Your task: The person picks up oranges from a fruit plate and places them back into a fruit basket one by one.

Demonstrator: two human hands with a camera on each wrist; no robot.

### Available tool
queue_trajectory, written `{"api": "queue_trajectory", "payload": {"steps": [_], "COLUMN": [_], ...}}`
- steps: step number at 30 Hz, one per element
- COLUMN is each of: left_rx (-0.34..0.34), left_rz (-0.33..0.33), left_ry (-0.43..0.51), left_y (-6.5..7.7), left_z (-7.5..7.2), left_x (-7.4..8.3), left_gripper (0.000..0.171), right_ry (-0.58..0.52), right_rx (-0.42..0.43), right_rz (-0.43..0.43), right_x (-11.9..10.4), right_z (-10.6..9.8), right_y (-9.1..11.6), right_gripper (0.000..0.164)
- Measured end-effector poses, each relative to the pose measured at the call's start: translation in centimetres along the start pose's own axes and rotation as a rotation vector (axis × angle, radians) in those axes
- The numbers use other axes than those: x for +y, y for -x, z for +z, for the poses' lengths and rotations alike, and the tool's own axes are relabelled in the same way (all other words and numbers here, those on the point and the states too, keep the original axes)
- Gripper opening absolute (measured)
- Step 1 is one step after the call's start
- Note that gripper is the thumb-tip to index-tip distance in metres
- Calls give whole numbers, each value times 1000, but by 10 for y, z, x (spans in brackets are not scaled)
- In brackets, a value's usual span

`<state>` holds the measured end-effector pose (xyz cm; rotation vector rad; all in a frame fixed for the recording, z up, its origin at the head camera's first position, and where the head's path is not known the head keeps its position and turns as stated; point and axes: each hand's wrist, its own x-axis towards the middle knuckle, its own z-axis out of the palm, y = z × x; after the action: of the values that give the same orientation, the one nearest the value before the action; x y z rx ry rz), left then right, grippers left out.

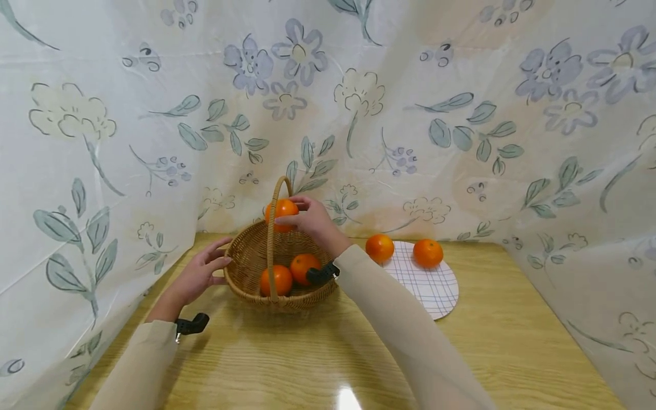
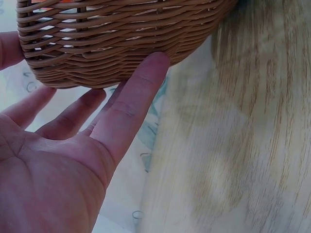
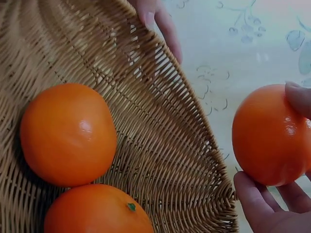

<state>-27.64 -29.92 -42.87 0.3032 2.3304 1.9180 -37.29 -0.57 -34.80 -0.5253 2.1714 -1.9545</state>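
Observation:
My right hand holds an orange above the far side of a wicker basket, behind its arched handle. In the right wrist view, thumb and fingers grip this orange from opposite sides. Two more oranges lie inside the basket, one showing a green stem end. My left hand touches the basket's left side. The left wrist view shows its fingers mostly straight and spread against the woven wall.
A round white plate or mat with blue grid lines lies to the right on the wooden table. Two oranges sit at its far part. A floral cloth hangs behind and at the sides.

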Motion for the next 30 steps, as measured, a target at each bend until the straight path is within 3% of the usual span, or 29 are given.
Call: {"api": "queue_trajectory", "payload": {"steps": [11, 22, 30], "left_rx": [1, 5, 12], "left_rz": [4, 0, -5], "left_ry": [-1, -8, -14], "left_y": [-1, -2, -2], "left_z": [-1, 1, 1], "left_x": [-2, -1, 1], "left_gripper": [64, 63, 63], "right_ry": [-51, 24, 66], "right_rx": [-58, -95, -144], "right_rz": [126, 229, 256], "right_x": [14, 30, 37], "right_z": [12, 14, 16], "right_y": [-14, -19, -19], "right_gripper": [63, 67, 62]}}
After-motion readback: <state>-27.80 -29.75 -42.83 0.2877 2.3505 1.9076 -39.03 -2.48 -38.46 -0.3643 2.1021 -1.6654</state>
